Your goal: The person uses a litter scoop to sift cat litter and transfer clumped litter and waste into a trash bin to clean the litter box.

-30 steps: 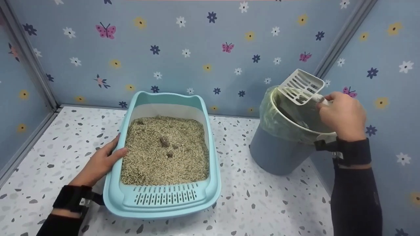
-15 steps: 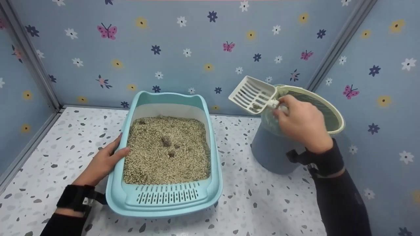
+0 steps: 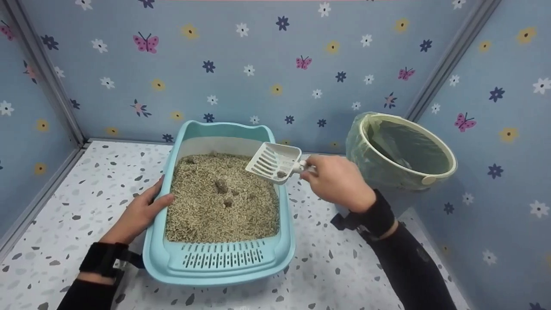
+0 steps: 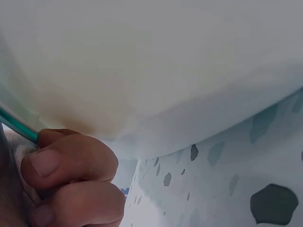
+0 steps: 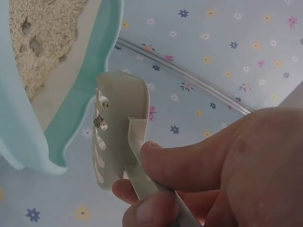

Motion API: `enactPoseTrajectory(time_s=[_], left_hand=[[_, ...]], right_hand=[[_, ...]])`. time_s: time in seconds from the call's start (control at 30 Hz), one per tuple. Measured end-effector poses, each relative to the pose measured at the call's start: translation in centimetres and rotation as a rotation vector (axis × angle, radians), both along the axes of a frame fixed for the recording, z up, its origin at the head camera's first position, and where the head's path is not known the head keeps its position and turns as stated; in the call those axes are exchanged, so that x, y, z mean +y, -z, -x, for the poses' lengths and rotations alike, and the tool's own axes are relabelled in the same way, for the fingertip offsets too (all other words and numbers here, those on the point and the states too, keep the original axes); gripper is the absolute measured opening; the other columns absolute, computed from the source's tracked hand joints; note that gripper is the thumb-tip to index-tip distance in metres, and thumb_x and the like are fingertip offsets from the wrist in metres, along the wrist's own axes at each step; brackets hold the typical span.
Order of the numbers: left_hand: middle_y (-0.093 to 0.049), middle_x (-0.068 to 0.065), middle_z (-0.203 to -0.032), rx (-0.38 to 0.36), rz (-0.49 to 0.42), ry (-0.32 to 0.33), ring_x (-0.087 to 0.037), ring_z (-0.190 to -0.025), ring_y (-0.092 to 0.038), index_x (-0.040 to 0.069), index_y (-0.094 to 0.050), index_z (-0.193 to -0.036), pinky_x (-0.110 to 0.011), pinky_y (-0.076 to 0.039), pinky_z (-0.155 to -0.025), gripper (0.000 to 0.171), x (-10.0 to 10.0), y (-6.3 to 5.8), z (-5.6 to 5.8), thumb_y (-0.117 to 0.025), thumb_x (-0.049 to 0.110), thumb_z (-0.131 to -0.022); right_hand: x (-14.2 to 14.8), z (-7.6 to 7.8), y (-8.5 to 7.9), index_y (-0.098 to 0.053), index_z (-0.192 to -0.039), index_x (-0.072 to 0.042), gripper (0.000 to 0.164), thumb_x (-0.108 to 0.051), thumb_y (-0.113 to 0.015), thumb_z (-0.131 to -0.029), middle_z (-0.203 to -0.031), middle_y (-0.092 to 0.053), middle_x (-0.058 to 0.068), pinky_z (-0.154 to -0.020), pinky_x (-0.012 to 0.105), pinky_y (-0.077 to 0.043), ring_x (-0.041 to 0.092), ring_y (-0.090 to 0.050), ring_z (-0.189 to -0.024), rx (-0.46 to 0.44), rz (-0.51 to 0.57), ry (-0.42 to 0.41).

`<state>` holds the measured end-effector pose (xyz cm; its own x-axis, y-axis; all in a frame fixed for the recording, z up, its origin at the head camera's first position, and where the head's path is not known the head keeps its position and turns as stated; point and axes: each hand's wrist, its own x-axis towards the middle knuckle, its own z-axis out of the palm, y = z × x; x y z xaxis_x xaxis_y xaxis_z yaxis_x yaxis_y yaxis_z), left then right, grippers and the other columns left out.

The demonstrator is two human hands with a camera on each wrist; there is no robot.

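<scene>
A light blue litter box (image 3: 219, 275) holds tan pellet litter (image 3: 215, 224) with several dark clumps (image 3: 221, 186) near its middle. My left hand (image 3: 140, 213) grips its left rim, thumb on top; the left wrist view shows curled fingers (image 4: 75, 161) beneath the rim. My right hand (image 3: 340, 181) holds a white slotted litter scoop (image 3: 275, 161) by the handle. The scoop's head hangs over the box's right rim, above the litter's edge. A small clump (image 5: 99, 122) sits in the scoop, seen in the right wrist view.
A blue-grey trash bin lined with a translucent yellowish bag (image 3: 357, 146) stands at the right, its cream rim (image 3: 430, 174) tilted toward me. Flower-patterned walls (image 3: 241, 56) close off the back and sides. The floor (image 3: 318, 258) is white with grey speckles.
My right hand has carried the scoop leftward and down, from over the bin to the litter box's right edge. My left hand keeps its grip on the rim.
</scene>
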<state>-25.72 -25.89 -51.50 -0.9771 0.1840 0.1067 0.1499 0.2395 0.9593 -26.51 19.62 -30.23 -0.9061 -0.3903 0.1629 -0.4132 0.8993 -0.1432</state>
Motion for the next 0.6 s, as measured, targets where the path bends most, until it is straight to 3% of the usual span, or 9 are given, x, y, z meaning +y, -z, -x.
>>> enactPoseTrajectory(time_s=[0.23,0.4,0.6], left_hand=[[-0.019,-0.019,-0.183,-0.002,-0.016,0.011,-0.045,-0.151,-0.049,0.026,-0.013,-0.18,-0.016,-0.05,-0.104,0.075,0.0,0.0,0.0,-0.057,0.036,-0.119],[-0.019,-0.02,-0.183,0.008,0.016,0.005,-0.045,-0.152,-0.048,0.027,-0.012,-0.18,-0.013,-0.049,-0.102,0.074,-0.1,0.0,-0.1,-0.055,0.034,-0.12],[-0.02,-0.022,-0.183,0.016,0.036,-0.006,-0.044,-0.147,-0.053,0.025,-0.013,-0.18,-0.015,-0.051,-0.101,0.074,-0.1,0.0,-0.1,-0.055,0.036,-0.119]], right_hand=[[-2.7,0.9,2.1,-0.081,-0.113,-0.012,0.031,-0.04,-0.071,-0.11,-0.091,-0.076,0.002,-0.075,0.05,-0.061,0.025,-0.071,-0.081,-0.095,-0.091,-0.024],[-4.4,1.6,3.0,-0.078,-0.091,-0.014,0.024,-0.034,-0.073,-0.105,-0.079,-0.07,0.0,-0.064,0.048,-0.058,0.025,-0.067,-0.072,-0.129,-0.181,-0.063],[-6.4,1.4,3.3,-0.053,-0.067,-0.02,0.037,-0.026,-0.071,-0.099,-0.065,-0.052,-0.001,-0.05,0.042,-0.047,0.022,-0.054,-0.059,-0.121,-0.358,-0.079]])
